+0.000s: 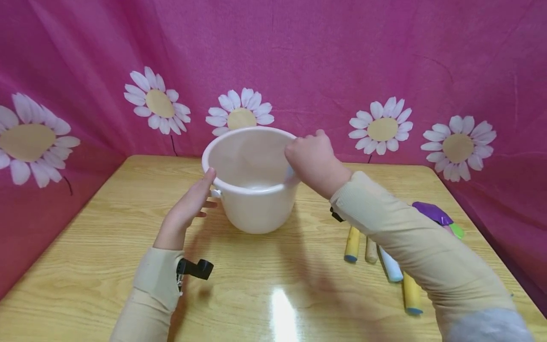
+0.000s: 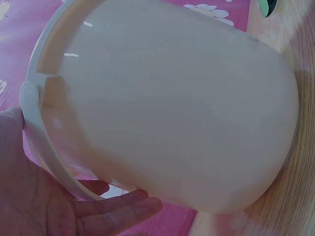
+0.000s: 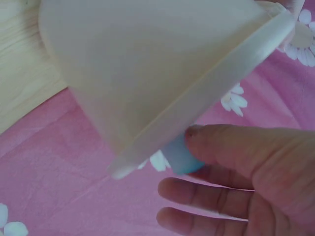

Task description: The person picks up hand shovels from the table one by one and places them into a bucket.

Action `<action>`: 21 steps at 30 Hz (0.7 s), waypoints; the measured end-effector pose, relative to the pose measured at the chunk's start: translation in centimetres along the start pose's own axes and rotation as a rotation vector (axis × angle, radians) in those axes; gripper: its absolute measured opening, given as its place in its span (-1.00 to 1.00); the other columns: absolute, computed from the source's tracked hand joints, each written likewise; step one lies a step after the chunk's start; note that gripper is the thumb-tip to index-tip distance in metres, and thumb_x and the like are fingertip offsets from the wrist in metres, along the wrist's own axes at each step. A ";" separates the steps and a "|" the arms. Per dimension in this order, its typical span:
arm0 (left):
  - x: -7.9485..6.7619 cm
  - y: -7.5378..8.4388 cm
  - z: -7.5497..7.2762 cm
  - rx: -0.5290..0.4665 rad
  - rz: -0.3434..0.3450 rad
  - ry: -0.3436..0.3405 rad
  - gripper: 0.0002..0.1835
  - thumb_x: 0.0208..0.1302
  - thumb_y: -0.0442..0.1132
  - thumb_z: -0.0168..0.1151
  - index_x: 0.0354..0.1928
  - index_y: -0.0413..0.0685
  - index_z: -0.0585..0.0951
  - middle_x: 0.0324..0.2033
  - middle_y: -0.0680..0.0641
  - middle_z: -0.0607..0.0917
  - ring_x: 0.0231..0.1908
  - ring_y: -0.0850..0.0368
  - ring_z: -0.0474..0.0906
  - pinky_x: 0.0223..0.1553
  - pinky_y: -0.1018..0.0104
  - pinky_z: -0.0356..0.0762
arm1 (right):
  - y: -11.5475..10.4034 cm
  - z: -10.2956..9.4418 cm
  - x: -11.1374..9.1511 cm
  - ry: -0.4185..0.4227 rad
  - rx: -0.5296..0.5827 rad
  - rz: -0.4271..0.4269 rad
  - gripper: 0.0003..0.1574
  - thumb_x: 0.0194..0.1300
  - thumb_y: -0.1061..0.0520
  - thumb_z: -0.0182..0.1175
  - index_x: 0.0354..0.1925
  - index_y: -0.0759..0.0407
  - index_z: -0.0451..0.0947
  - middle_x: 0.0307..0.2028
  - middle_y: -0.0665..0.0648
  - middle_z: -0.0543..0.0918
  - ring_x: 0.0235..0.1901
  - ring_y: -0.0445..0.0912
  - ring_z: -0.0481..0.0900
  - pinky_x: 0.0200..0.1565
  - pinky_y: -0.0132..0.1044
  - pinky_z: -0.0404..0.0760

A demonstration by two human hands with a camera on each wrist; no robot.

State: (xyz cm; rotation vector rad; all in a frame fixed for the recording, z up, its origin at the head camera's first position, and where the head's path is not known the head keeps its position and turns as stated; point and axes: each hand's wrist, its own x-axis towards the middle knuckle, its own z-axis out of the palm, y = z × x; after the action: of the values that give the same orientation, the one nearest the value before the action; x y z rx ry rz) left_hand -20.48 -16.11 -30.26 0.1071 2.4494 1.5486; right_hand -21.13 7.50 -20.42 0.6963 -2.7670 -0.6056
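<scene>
A white plastic bucket (image 1: 258,211) stands upright on the wooden table. My left hand (image 1: 187,209) touches its left side, the thumb at the rim and the other fingers stretched out below it, near the handle's pivot (image 1: 216,193). At the bucket's right rim is my right hand (image 1: 314,160). Between its thumb and forefinger it pinches a light blue stick (image 3: 181,153), held by one end. The rest of that stick passes behind the rim in the right wrist view, and a bit of its blue shows inside the bucket in the head view.
Right of the bucket lie yellow sticks (image 1: 352,244) with blue ends, a tan stick (image 1: 371,250) and a pale blue stick (image 1: 391,264). Purple (image 1: 431,211) and green (image 1: 457,231) pieces lie beyond my right sleeve. A pink flowered cloth (image 1: 307,61) hangs behind the table.
</scene>
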 end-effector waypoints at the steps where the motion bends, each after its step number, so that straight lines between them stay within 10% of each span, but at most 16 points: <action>1: 0.0 0.0 0.0 0.000 0.000 0.000 -0.19 0.28 0.31 -0.57 0.35 -0.15 -0.03 0.13 -0.36 0.23 0.07 -0.38 0.27 -0.12 -0.18 0.26 | 0.2 0.0 -0.1 -0.001 0.007 0.006 -0.91 0.10 0.29 0.16 -0.38 0.18 0.58 -0.44 0.15 0.61 -0.45 0.04 0.55 -0.29 -0.09 0.44; 21: 0.0 0.0 0.0 -0.004 -0.001 0.002 -0.17 0.26 0.33 -0.59 0.35 -0.15 -0.04 0.10 -0.37 0.25 0.06 -0.39 0.27 -0.14 -0.14 0.26 | 4.1 2.6 -2.6 -0.046 0.252 0.102 -0.97 0.00 0.32 0.17 -0.53 0.29 0.50 -0.59 0.18 0.53 -0.58 0.06 0.51 -0.58 -0.03 0.50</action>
State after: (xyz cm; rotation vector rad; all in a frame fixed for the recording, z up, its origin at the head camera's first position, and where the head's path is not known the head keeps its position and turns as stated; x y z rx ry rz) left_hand -20.49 -16.11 -30.26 0.1036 2.4475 1.5535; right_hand -21.32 12.95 -21.20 0.5915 -2.9307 -0.2578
